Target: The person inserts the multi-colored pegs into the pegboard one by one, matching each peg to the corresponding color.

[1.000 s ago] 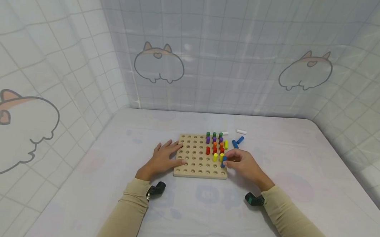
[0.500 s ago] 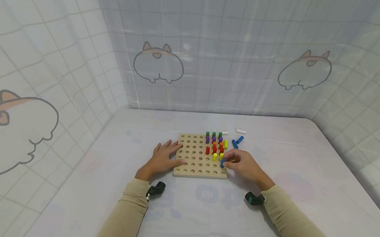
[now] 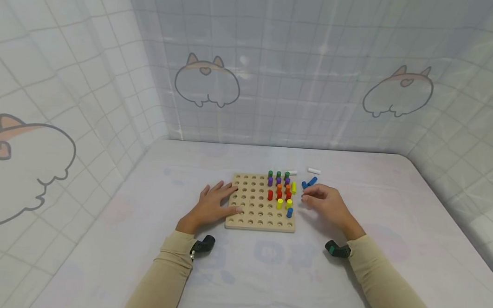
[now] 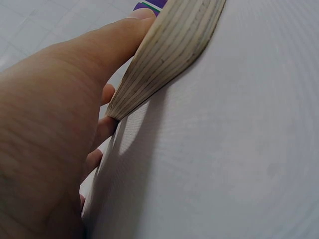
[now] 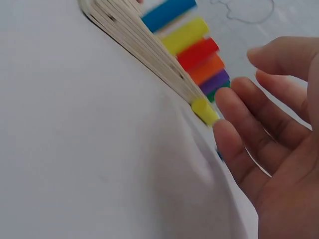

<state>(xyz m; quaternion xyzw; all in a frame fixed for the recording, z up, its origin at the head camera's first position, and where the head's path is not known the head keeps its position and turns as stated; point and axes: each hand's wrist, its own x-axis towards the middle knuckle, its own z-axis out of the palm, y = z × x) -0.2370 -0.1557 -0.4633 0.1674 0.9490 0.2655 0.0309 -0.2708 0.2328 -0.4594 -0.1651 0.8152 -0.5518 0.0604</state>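
Note:
A wooden pegboard (image 3: 251,225) lies on the cloth, with green, purple, orange, red and yellow pegs upright along its right part. One blue peg (image 3: 290,213) stands near its lower right corner. My left hand (image 3: 214,203) rests on the board's left edge, fingers spread and thumb on top. Off the right side of the board hovers my right hand (image 3: 325,202), its fingers loosely bent with nothing between them in the right wrist view. Loose blue pegs (image 3: 312,181) lie just beyond its fingertips, one of them partly hidden by the hand.
A loose yellow peg (image 3: 293,187) lies against the board's right edge. White pegs (image 3: 314,171) lie behind, one close to the board's far corner. Tile-patterned curtains (image 3: 300,82) enclose the back and sides of the cloth-covered table (image 3: 140,260).
My right hand has let go of the blue peg, which now stands in the board. It has moved right and away toward the loose blue pegs. My left hand stays put.

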